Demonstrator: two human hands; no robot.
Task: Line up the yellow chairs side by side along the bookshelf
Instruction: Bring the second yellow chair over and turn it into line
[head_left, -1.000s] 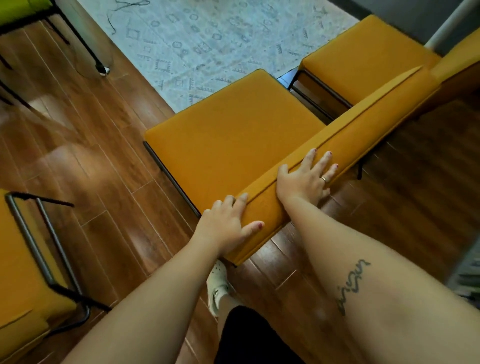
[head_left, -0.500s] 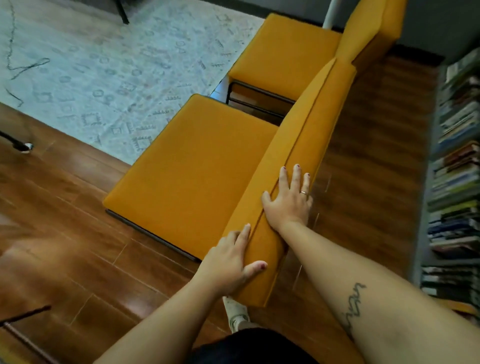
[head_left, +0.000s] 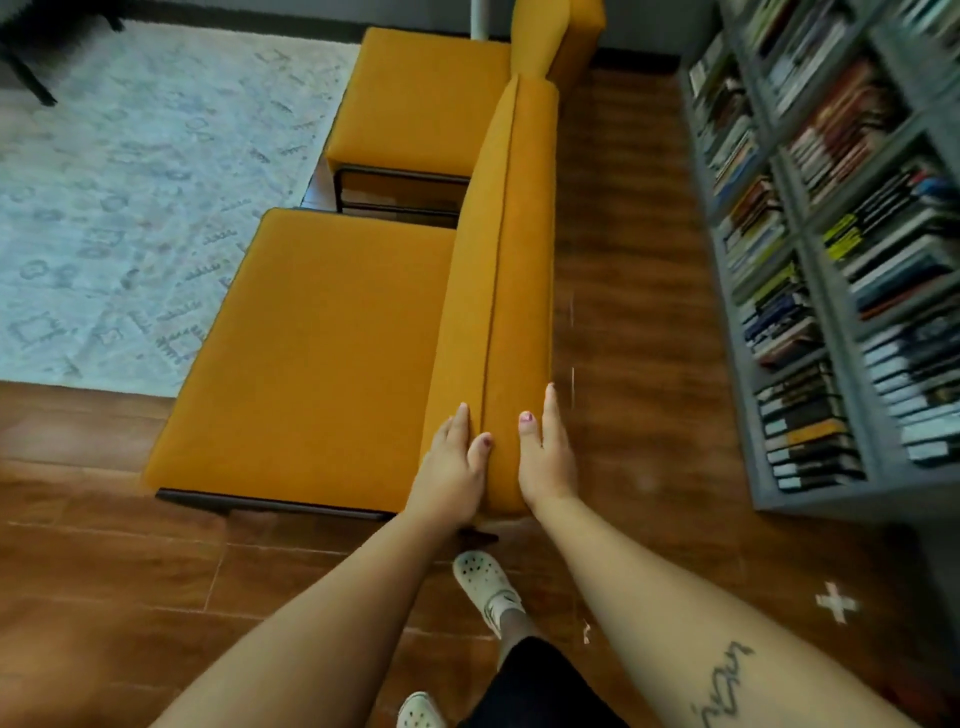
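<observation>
A yellow chair with a black metal frame stands in front of me, its backrest turned toward the bookshelf on the right. My left hand grips the seat side of the backrest's near end. My right hand grips the opposite, shelf side, so both hands clasp the backrest between them. A second yellow chair stands just beyond, its backrest roughly in line with the first. A strip of wooden floor separates both chairs from the shelf.
A pale patterned rug covers the floor to the left, under the chairs' front edges. The grey bookshelf is packed with books. My feet in white clogs stand behind the near chair. A white cross mark is on the floor at right.
The near chair has swung round so its backrest now lines up with the far chair. My right hand slid from mid-backrest to the near end. The bookshelf came fully into view.
</observation>
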